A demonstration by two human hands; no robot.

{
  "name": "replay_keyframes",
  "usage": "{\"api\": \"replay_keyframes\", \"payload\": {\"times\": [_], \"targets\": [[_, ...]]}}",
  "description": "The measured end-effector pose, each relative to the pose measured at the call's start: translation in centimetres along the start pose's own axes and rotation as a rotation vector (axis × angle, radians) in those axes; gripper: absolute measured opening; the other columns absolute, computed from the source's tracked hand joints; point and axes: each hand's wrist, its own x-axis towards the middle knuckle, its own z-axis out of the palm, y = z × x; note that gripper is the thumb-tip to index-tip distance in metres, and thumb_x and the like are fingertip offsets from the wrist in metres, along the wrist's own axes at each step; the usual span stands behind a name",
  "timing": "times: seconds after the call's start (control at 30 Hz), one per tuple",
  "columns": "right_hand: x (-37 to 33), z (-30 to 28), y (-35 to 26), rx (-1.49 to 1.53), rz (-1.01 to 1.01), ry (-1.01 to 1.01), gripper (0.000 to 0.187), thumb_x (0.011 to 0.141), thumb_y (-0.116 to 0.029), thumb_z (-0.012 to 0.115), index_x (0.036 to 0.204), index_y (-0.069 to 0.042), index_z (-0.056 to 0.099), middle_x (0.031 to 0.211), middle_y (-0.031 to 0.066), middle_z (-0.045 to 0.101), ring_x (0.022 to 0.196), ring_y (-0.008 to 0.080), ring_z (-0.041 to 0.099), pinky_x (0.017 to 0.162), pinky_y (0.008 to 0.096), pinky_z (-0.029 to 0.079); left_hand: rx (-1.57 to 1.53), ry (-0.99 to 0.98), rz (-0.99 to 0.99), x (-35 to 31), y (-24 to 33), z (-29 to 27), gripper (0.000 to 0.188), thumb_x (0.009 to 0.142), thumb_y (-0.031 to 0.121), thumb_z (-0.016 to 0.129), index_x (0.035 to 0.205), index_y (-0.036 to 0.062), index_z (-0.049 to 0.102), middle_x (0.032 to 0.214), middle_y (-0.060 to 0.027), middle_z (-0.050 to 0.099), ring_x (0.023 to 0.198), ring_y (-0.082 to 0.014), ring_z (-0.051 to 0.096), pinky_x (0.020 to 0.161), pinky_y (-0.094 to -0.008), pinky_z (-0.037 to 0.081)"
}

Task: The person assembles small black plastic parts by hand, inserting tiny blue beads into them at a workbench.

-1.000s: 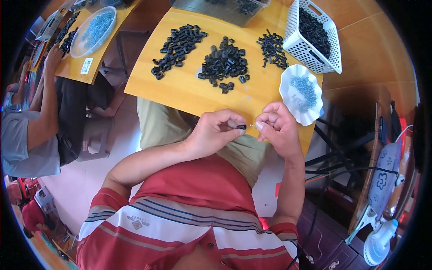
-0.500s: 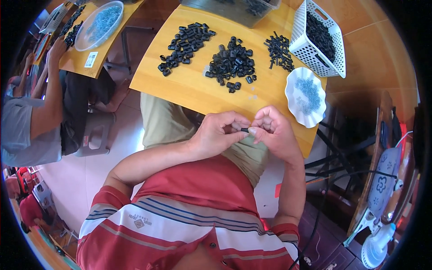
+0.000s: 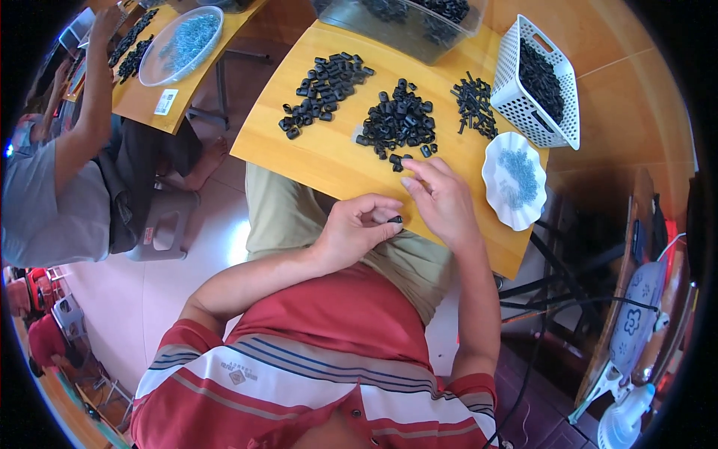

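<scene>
**Left hand [image 3: 353, 236] pinches a small black part [image 3: 395, 219]; right hand [image 3: 445, 198] is at the nearest pieces of the middle heap [image 3: 400, 120]**

The left hand's fingers are closed on the small black part, thumb against forefinger, with one end of the part showing beyond the tips. It sits by the near edge of the yellow tabletop [image 3: 299, 161], close to the person's lap.

The right hand is farther forward, over the tabletop, palm downward. Its thumb and forefinger are parted, with nothing visible between them. The forefinger's tip is at the heap's near end; whether it touches a piece there is hard to tell from this view.

Left of the middle heap lies a looser spread of black pieces [image 3: 329, 86]; to its right is a pile of thin black pins [image 3: 473, 105]. Beyond that, a white perforated basket [image 3: 523, 116] holds more black pieces. A wavy-rimmed white dish [image 3: 492, 191] with small bluish pieces [image 3: 517, 176] stands near the right edge. A clear bin [image 3: 389, 36] of black pieces is at the far side.
</scene>
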Motion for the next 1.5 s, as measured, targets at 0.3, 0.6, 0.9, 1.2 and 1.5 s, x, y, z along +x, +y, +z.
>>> {"api": "replay_keyframes", "payload": {"times": [0.3,0.6,0.9,1.2,1.5], "targets": [[0.6,1.4,0.5,-0.31,-0.062,0.003,0.018,0.088,-0.016,0.069,0.105,-0.011,0.073,0.087,0.0066,0.064,0.074,0.0274,0.067,0.064,0.0396,0.053,-0.019,0.045,0.022,-0.1,0.1,-0.4,0.029,0.087,-0.004,0.073,0.114,0.0006,0.066,0.096,-0.0009,0.067,0.086,-0.0062,0.062,0.076,-0.0211,0.053],[0.0,1.4,-0.2,-0.321,-0.107,-0.036,0.017,0.088,-0.013,0.067,0.102,-0.005,0.07,0.093,0.0089,0.065,0.078,0.0311,0.067,0.066,0.0422,0.054,-0.042,0.08,0.157,0.4,-0.5,-0.6,0.024,0.088,-0.001,0.073,0.111,-0.0021,0.067,0.097,-0.0039,0.069,0.087,-0.0067,0.064,0.079,-0.022,0.055],[-0.9,1.5,-0.2,-0.317,-0.135,-0.035,0.017,0.089,-0.015,0.064,0.102,-0.006,0.067,0.096,0.0105,0.061,0.077,0.0349,0.066,0.066,0.0471,0.053,-0.088,0.093,0.149,0.1,-0.9,-0.9,0.023,0.087,-0.002,0.074,0.108,-0.0029,0.067,0.098,-0.0051,0.07,0.086,-0.0076,0.065,0.08,-0.0229,0.056],[-2.4,0.8,-1.8,0.207,-0.004,-0.004,0.013,0.091,-0.002,0.063,0.103,0.002,0.066,0.094,0.0145,0.067,0.078,0.0286,0.067,0.069,0.0354,0.053,-0.061,0.149,0.184,0.2,-0.5,-0.8,0.024,0.087,-0.003,0.073,0.11,-0.0039,0.065,0.101,-0.0072,0.07,0.093,-0.0094,0.065,0.083,-0.0243,0.056],[-3.8,1.2,-2.1,0.324,-0.003,0.003,0.015,0.093,-0.006,0.066,0.103,0.004,0.067,0.094,0.0134,0.067,0.082,0.0227,0.067,0.073,0.0307,0.053,-0.089,0.116,0.198,0.3,-0.8,-0.4,0.024,0.087,-0.005,0.072,0.11,-0.0047,0.064,0.101,-0.0095,0.071,0.089,-0.0099,0.067,0.081,-0.0246,0.057]]}}
